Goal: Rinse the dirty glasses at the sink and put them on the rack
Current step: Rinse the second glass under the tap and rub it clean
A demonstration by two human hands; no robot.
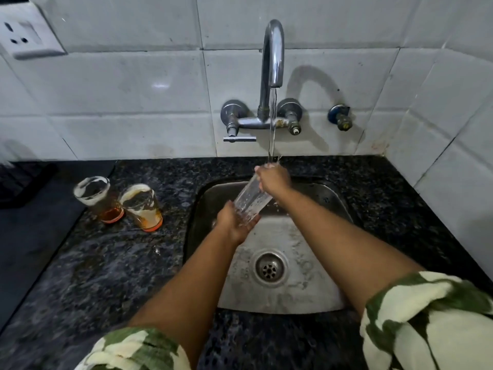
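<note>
Clear glass (250, 200) is held tilted over the sink (330, 198), mouth up toward 1 o'clock, under the running stream from the tap (272, 57). Right hand (274, 180) is wrapped round the rim end w/ fingers curled over it; water hits right at those knuckles. Left hand (234, 222) cups the base from below, fingers bent round it.

Two dirty glasses wait on the dark counter at 9 o'clock of the sink: left dirty glass (97, 198) and right dirty glass (142, 206), touching or nearly so, both w/ foam rings and amber dregs. Rack isn't clearly visible; a dark slatted thing at far left edge may be it, can't tell.

Risks, as I judge them:
- Wet glass + wet hands = slip. If either grip loosens it drops into the steel basin and may chip or break.
- Stream lands on the hand, not into the mouth, so the inside may stay unrinsed; spray also goes onto the counter.
- Reaching to 9 o'clock for the next one: the pair stand so close that grabbing one could knock the other over and spill dregs.
</note>
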